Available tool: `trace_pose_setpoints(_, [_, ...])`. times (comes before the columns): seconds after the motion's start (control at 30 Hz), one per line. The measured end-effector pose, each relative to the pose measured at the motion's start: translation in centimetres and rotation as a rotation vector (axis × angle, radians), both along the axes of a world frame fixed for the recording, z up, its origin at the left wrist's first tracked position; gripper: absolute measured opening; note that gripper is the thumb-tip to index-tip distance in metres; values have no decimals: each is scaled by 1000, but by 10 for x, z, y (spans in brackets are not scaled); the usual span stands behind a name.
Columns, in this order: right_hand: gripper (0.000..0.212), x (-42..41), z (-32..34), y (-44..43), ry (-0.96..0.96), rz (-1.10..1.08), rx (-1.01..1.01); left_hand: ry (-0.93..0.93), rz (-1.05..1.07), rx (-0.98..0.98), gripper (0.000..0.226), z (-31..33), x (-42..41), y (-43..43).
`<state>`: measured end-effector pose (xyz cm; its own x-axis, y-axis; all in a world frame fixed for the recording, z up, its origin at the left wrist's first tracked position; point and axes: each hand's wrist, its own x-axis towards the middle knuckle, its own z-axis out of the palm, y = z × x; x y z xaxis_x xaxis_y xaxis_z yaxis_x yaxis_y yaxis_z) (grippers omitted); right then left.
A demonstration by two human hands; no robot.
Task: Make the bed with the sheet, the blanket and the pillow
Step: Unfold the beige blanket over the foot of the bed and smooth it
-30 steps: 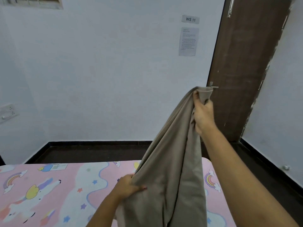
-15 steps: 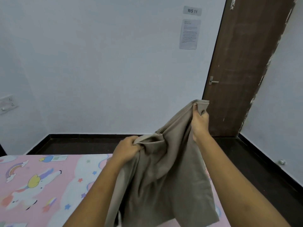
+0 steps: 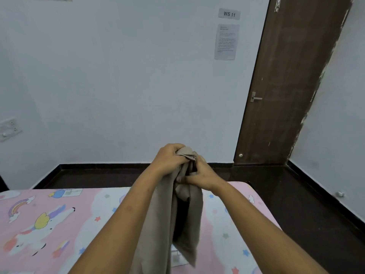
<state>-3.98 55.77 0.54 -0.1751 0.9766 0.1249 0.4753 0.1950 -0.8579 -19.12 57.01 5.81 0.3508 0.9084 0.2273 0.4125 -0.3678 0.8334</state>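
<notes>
A beige cloth (image 3: 164, 218) hangs bunched from both my hands above the bed. My left hand (image 3: 169, 157) grips its top edge, fingers curled over the fabric. Just right of it and a little lower, my right hand (image 3: 199, 175) pinches another fold of the same cloth. The two hands nearly touch. Below them the bed (image 3: 49, 224) lies under a pink sheet printed with unicorns, rainbows and stars. The cloth's lower part runs out of view at the bottom edge. No pillow is in sight.
A white wall stands beyond the bed, with a switch plate (image 3: 8, 129) at the left and a paper notice (image 3: 226, 41) at the right. A brown door (image 3: 286, 86) is at the back right. Dark floor (image 3: 296, 204) runs past the bed's far and right edges.
My right hand came down from head height. My left hand rose from the bed's level. They now meet at the top of the cloth, which hangs narrower and more bunched.
</notes>
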Motion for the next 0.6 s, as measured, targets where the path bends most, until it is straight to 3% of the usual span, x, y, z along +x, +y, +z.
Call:
trace_pose_setpoints(0.1, [12,3,7,2,-86,-146,166,83,-16,74,9,-6,-10,0])
trace_pose_setpoints(0.23, [22,5,18,-2,31,-176,244,76,70,110,15,-37,-36,-3])
trace_pose_setpoints(0.43, [39,17,52,5,258,-186,281,55,97,-265,27,-112,-60,-23])
trace_pose_setpoints(0.5, [42,23,61,5,289,-117,270,-22,131,-300,23,-121,-56,-27])
trace_pose_setpoints(0.6, [42,25,67,1,281,-30,229,-142,65,-331,46,-115,-49,-25])
